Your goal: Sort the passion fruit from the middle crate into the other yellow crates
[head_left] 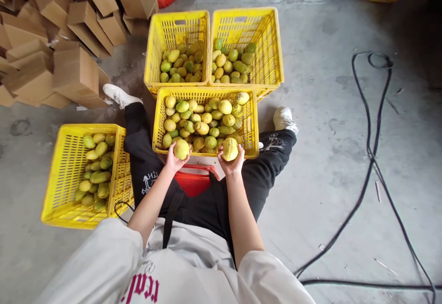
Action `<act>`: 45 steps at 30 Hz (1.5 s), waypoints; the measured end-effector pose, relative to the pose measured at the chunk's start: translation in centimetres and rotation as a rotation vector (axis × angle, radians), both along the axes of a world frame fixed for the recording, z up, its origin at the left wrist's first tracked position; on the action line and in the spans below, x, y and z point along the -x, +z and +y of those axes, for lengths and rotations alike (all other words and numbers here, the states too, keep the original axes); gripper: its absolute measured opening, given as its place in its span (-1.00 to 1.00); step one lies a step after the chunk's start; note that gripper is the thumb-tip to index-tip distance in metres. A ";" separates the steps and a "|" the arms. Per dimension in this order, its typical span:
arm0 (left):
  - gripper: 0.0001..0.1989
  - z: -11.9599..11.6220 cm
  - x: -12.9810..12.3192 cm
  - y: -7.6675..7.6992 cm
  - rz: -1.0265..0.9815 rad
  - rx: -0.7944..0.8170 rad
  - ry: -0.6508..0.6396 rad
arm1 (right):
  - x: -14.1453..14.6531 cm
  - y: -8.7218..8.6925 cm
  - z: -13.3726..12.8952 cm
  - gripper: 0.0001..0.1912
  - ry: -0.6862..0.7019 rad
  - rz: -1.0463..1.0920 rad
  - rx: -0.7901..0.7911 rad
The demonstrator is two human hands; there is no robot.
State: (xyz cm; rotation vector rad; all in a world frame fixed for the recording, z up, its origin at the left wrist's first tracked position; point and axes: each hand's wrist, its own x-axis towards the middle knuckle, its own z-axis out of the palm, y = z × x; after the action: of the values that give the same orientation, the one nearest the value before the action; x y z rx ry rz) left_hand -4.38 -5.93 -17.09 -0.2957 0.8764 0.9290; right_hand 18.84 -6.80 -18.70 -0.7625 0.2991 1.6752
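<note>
My left hand is closed round a yellow lemon, held up at the near left edge of a yellow plastic crate. A second, bumpier lemon rests in the grip of my right hand, close to the crate's near right edge. Inside that crate lies a heap of yellow and green lemons. The crate stands between my legs, tilted or raised in front of me; what supports it is mostly hidden. A red object with a handle shows just below my hands.
Behind it stand a left crate and a right crate, partly filled with lemons. Another lemon crate is beside my left leg. Cardboard boxes pile up at upper left. A black cable loops across the floor at right.
</note>
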 end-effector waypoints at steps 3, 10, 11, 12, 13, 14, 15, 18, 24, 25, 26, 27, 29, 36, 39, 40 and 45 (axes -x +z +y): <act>-0.52 -0.2 0.0 -0.2 0.002 -0.004 0.048 | 0.2 -0.2 -0.1 -0.66 -0.015 -0.032 -0.023; -0.66 -0.3 -0.3 -0.5 0.020 -0.091 0.106 | 0.5 -0.2 -0.4 -0.66 0.067 -0.056 -0.121; -0.67 -0.2 -0.2 -0.6 0.020 -0.101 0.089 | 0.5 -0.3 -0.4 -0.66 0.092 -0.070 -0.111; -0.67 -0.2 -0.2 -0.7 0.017 -0.106 0.060 | 0.6 -0.5 -0.5 -0.66 0.118 -0.086 -0.101; -0.66 -0.2 -0.1 -0.8 0.013 -0.110 0.027 | 0.8 -0.7 -0.5 -0.66 0.144 -0.103 -0.093; -0.65 -0.2 0.0 -0.8 0.012 -0.114 -0.001 | 0.9 -0.8 -0.5 -0.66 0.163 -0.120 -0.086; -0.64 -0.2 0.1 -0.9 0.012 -0.121 -0.021 | 1.1 -1.0 -0.5 -0.65 0.178 -0.138 -0.078; -0.63 -0.3 0.1 -1.0 0.027 -0.150 -0.028 | 1.5 -1.1 -0.5 -0.65 0.192 -0.184 -0.046; -0.58 -0.5 -0.1 -1.0 0.030 -0.169 -0.010 | 1.2 -0.6 -0.5 -0.65 0.161 -0.159 -0.017; -0.58 -0.5 -0.2 -0.9 0.027 -0.168 0.000 | 1.1 -0.5 -0.6 -0.66 0.158 -0.142 -0.044; -0.57 -0.6 -0.2 -0.9 0.025 -0.170 0.011 | 1.0 -0.5 -0.7 -0.67 0.158 -0.125 -0.079; -0.58 -0.6 -0.3 -0.9 0.026 -0.175 0.017 | 0.9 -0.5 -0.7 -0.67 0.160 -0.111 -0.117; -0.60 -0.6 -0.3 -0.9 0.036 -0.183 0.016 | 1.0 -0.6 -0.8 -0.66 0.169 -0.107 -0.174; -0.60 -0.4 -0.1 -1.0 0.031 -0.110 0.035 | 1.7 -1.5 -1.0 -0.75 0.249 -0.160 0.000; -0.57 -0.6 -0.2 -0.7 0.023 -0.109 0.060 | 1.9 -1.0 -1.8 -0.76 0.250 -0.168 0.002; -0.56 -0.7 -0.2 -0.5 0.020 -0.110 0.067 | 1.9 -0.7 -2.0 -0.75 0.252 -0.170 -0.006; -0.60 -1.2 -0.5 0.9 -0.010 -0.152 0.103 | 2.1 1.2 -2.2 -0.62 0.261 -0.163 -0.156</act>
State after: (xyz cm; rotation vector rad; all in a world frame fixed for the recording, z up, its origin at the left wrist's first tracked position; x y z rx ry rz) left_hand -3.88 -7.09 -16.17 -0.2161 0.7828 1.0834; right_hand 16.73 -8.97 -17.51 -0.8420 -0.0476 1.8423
